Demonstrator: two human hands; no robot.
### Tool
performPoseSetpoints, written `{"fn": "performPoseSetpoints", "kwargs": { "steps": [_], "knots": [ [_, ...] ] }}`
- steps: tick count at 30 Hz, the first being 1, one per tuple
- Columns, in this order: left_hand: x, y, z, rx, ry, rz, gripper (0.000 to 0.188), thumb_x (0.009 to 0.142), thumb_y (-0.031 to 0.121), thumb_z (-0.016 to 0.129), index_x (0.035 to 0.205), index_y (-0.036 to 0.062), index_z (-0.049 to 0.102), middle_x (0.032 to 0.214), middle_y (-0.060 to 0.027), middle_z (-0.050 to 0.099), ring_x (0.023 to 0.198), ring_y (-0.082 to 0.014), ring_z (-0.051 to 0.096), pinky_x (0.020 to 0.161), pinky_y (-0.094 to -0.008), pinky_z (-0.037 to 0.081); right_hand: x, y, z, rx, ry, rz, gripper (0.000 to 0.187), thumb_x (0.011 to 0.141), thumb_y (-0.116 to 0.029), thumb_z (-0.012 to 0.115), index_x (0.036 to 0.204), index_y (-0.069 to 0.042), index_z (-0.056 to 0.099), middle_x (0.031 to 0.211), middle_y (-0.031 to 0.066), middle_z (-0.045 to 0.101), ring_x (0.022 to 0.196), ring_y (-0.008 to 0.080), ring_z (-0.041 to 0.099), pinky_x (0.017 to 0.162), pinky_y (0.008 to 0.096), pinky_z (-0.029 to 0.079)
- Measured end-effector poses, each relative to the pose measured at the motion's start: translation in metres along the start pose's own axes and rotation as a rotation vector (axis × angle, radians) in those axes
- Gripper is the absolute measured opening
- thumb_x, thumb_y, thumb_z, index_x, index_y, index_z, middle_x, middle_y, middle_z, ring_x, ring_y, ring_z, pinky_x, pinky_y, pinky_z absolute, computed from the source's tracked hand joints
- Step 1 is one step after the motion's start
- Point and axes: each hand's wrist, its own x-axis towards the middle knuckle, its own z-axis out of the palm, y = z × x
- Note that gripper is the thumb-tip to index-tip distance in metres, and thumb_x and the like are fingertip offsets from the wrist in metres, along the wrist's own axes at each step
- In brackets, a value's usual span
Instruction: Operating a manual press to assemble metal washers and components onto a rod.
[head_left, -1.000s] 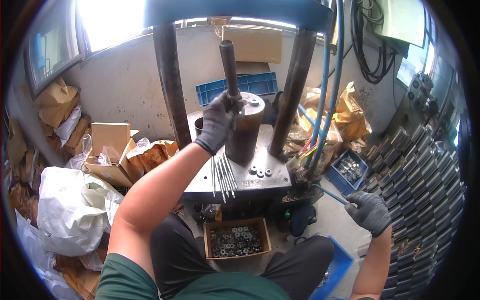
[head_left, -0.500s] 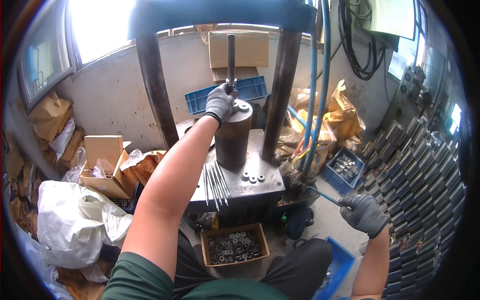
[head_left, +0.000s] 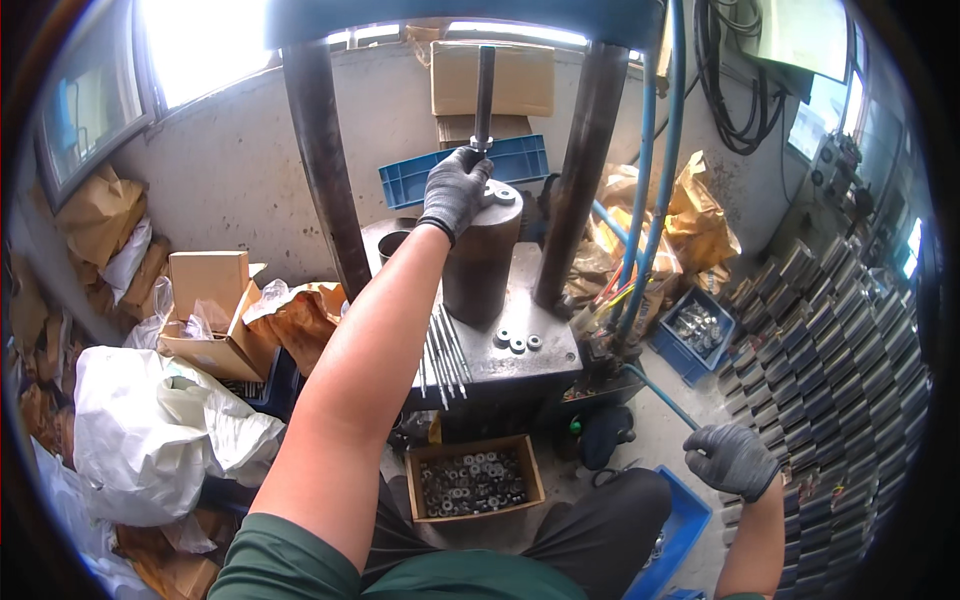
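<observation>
My left hand [head_left: 455, 190], in a grey knit glove, is closed around the lower end of an upright dark rod [head_left: 485, 95]. A pale metal ring [head_left: 481, 144] sits on the rod just above my fingers, which hide what is below. Beneath stands a thick steel cylinder [head_left: 478, 265] with small round metal rings [head_left: 505, 195] on its top. Off to the right, my gloved right hand [head_left: 735, 462] is curled at the end of a slim blue lever [head_left: 660, 396]. Several thin metal rods [head_left: 443, 350] and small ringed parts [head_left: 517, 344] lie on the press table [head_left: 545, 372].
Dark press posts [head_left: 590, 170] flank the cylinder. A carton of small metal rings [head_left: 412, 490] stands between my legs. Blue crates [head_left: 690, 372] and stacked metal pieces [head_left: 830, 390] lie to the right; a white sack [head_left: 140, 440] and an open cardboard box [head_left: 210, 350] to the left.
My right hand and the lever's end have moved slightly downward. My left hand keeps its place at the rod. The whole view has shifted a little.
</observation>
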Motion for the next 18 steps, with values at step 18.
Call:
{"fn": "performPoseSetpoints", "kwargs": {
  "steps": [18],
  "knots": [
    [-0.002, 0.005, -0.003, 0.063, 0.01, -0.018, 0.03, 0.097, 0.029, 0.068, 0.119, 0.0076, 0.071, 0.109, -0.0169, 0.075, 0.105, -0.0331, 0.071, 0.092, -0.0424, 0.053, -0.029, 0.003, 0.05, 0.031, 0.04, 0.039, 0.024, 0.086, -0.028, 0.067, 0.079, -0.006, 0.068, 0.078, 0.019, 0.067, 0.077, 0.0401, 0.068, 0.072, 0.0494, 0.054]
  ]
}}
